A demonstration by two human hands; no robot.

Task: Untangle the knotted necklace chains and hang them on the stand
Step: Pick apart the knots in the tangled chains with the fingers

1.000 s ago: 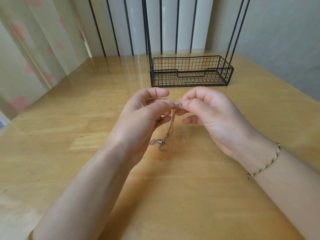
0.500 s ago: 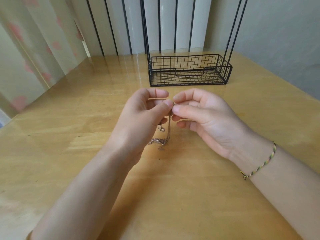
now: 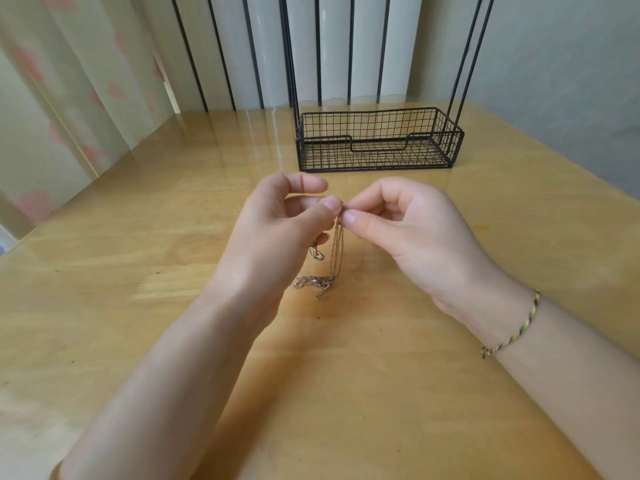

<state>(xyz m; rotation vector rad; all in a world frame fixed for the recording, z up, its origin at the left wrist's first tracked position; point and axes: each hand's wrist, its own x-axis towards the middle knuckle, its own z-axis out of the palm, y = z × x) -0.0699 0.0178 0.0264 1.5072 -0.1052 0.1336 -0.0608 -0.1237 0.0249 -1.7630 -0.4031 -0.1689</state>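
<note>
Seemingly knotted chains (image 3: pixel 336 252) between both hands (image 3: pixel 277 237) (image 3: pixel 417 237)

Your hands meet above the middle of the worktop (image 3: pixel 138 271), left hand (image 3: pixel 277 233) on the left, right hand (image 3: pixel 412 230) on the right, with their fingertips touching. The chains (image 3: pixel 336 251) are pinched between those fingertips and hang straight down, and their lower end lies bunched on the worktop, nearer you and just beside your left wrist. The stand (image 3: pixel 329 154) sits on the worktop behind your hands, a little to the right, near the far edge. A bracelet (image 3: pixel 512 336) is on your right wrist. A curtain (image 3: pixel 52 98) hangs beyond the worktop's left edge.
</note>
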